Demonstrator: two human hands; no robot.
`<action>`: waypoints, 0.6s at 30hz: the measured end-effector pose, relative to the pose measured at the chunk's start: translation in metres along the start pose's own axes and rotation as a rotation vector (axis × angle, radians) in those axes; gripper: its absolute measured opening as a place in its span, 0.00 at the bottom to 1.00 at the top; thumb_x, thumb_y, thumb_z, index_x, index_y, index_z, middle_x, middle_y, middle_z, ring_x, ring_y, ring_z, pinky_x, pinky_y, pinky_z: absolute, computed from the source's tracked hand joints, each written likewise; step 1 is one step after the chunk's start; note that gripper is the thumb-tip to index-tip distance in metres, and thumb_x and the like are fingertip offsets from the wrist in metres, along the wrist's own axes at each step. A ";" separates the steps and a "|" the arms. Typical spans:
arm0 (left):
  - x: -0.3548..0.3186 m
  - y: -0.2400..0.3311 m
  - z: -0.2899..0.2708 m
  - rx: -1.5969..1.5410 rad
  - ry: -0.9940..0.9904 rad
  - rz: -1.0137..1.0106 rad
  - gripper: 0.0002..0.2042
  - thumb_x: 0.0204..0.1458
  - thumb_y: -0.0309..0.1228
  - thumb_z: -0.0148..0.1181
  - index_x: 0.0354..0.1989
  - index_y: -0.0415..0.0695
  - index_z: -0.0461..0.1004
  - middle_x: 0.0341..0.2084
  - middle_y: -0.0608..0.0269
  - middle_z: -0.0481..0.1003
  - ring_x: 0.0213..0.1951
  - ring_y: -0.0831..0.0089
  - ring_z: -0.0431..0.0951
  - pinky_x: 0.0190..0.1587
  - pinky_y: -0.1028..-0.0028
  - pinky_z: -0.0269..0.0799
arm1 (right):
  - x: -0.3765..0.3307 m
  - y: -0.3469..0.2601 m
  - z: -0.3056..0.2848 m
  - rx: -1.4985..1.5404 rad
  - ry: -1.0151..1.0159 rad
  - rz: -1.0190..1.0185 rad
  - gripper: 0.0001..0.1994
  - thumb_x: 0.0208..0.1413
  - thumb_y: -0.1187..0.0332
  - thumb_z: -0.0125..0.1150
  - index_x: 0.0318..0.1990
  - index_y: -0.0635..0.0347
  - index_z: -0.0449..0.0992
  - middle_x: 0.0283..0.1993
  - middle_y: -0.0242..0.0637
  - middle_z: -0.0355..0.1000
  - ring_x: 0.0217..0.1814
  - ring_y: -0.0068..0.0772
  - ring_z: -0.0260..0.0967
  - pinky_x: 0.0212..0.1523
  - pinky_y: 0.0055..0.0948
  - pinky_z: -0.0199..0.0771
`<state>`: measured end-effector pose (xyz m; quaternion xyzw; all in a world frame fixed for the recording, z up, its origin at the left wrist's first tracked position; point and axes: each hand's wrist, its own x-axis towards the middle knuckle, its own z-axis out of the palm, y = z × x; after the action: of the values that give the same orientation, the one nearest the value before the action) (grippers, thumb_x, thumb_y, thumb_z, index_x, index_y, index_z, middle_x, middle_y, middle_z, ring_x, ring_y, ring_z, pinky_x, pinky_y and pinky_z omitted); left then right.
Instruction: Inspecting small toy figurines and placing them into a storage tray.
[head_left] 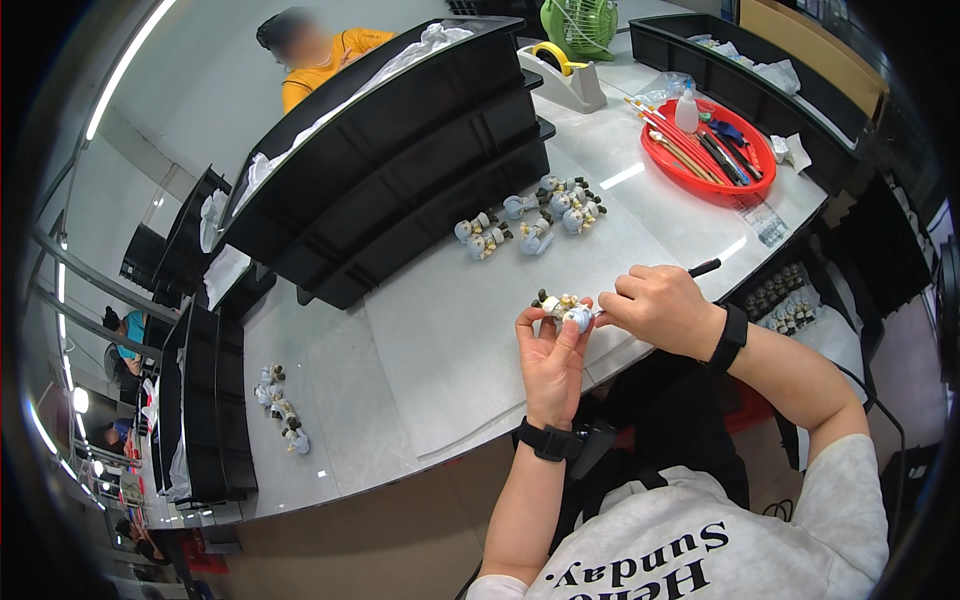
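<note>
Pinching 1 figurine (566,311) between thumb and fingers: left hand (550,376).

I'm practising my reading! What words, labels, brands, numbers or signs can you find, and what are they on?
White T-shirt: big black lettering, upside down here; it shows clearly, but I won't copy it out.
Small printed sheet beside the red tray: too small to read.
Yellow shirt across the table: tiny dark marks, too small to read.
Figurine in the left hand: none visible.
</note>
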<state>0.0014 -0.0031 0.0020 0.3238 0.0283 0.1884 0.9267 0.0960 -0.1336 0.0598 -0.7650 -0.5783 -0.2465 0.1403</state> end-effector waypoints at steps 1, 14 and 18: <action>0.000 0.000 0.000 0.005 0.002 0.001 0.16 0.51 0.19 0.48 0.45 0.48 0.54 0.43 0.56 0.63 0.50 0.59 0.66 0.53 0.64 0.64 | 0.000 0.000 0.001 0.001 0.000 0.000 0.09 0.42 0.63 0.57 0.21 0.56 0.68 0.17 0.29 0.63 0.22 0.28 0.67 0.18 0.24 0.65; 0.001 0.000 0.000 0.030 -0.013 0.005 0.16 0.51 0.19 0.49 0.44 0.49 0.54 0.43 0.55 0.63 0.50 0.60 0.66 0.53 0.64 0.64 | 0.000 0.001 0.007 0.009 0.049 0.012 0.10 0.39 0.62 0.62 0.21 0.54 0.68 0.16 0.28 0.60 0.20 0.28 0.64 0.18 0.26 0.64; 0.001 0.000 0.001 0.032 -0.014 0.001 0.16 0.51 0.19 0.49 0.44 0.48 0.54 0.43 0.56 0.63 0.50 0.60 0.66 0.53 0.65 0.64 | -0.001 0.001 0.009 0.013 0.054 0.010 0.10 0.39 0.62 0.62 0.21 0.54 0.68 0.16 0.28 0.60 0.20 0.28 0.64 0.18 0.26 0.63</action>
<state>0.0020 -0.0033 0.0030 0.3399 0.0246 0.1861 0.9215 0.0987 -0.1303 0.0520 -0.7599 -0.5722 -0.2623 0.1620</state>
